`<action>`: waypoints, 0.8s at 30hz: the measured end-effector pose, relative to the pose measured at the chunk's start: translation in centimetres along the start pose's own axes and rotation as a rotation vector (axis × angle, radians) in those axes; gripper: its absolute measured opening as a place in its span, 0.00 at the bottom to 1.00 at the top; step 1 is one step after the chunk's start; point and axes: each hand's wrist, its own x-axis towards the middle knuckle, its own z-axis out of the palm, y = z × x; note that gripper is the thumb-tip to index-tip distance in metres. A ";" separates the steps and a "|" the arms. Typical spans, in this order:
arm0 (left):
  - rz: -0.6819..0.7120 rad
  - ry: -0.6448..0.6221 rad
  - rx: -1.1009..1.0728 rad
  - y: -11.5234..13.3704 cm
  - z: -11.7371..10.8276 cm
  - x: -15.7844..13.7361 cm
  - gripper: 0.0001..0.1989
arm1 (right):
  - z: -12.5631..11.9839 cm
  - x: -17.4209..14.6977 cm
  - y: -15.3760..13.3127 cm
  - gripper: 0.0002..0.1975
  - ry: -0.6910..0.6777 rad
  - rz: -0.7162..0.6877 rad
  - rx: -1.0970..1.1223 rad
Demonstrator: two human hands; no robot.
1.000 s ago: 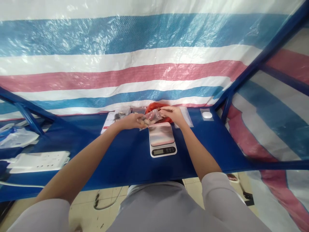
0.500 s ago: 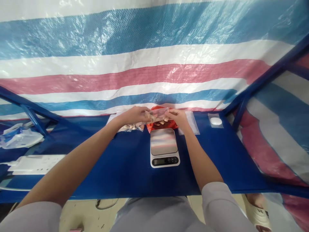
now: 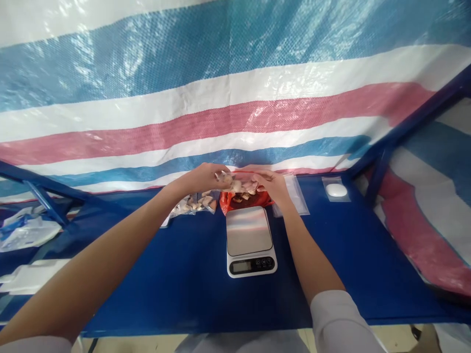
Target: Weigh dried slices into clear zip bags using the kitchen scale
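Between my two hands a clear plastic bag (image 3: 241, 185) with pale, dried-looking pieces in it is held above a red plastic bag (image 3: 228, 202). My left hand (image 3: 206, 177) grips its left end, and my right hand (image 3: 272, 186) pinches the right end. Brown and cream pieces (image 3: 245, 196) lie in the opened red bag. Just in front of that bag stands a white kitchen scale (image 3: 250, 240) with a bare metal plate. Beneath my left hand rests another filled clear bag (image 3: 196, 202) of similar pieces.
Flat clear bags (image 3: 294, 196) lie right of the red bag. A white oval object (image 3: 336, 190) on clear plastic sits farther right. At left are a white power strip (image 3: 33, 277) and a crumpled plastic bag (image 3: 29, 230). Striped sheeting (image 3: 228, 113) rises behind the blue table (image 3: 184, 284).
The held bag, stretched flatter before, now looks bunched with its pieces gathered in the middle. My hands stay at its ends. The view has tilted and shifted slightly.
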 end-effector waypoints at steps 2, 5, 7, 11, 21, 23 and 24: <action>-0.005 0.007 -0.010 0.0 0.0 0.5 0.27 | -0.2 0.4 0.8 0.17 0.021 0.038 0.024; -0.013 0.062 -0.042 -0.1 0.1 1.1 0.27 | -0.5 0.9 1.7 0.14 0.022 0.042 0.024; -0.021 0.113 -0.049 -0.3 0.2 1.5 0.26 | -0.6 0.9 1.9 0.13 0.000 0.037 0.016; -0.014 0.184 -0.031 -0.4 0.5 2.2 0.22 | -0.9 0.8 1.5 0.15 -0.043 0.052 0.005; 0.071 0.231 -0.108 -0.1 1.0 3.4 0.19 | -1.5 0.6 1.1 0.19 -0.029 0.094 0.046; 0.090 0.250 -0.122 -0.1 1.1 3.5 0.18 | -1.4 0.7 1.4 0.19 -0.017 0.101 0.034; 0.097 0.259 -0.125 -0.1 1.2 3.5 0.18 | -1.3 0.8 1.6 0.19 -0.012 0.098 0.034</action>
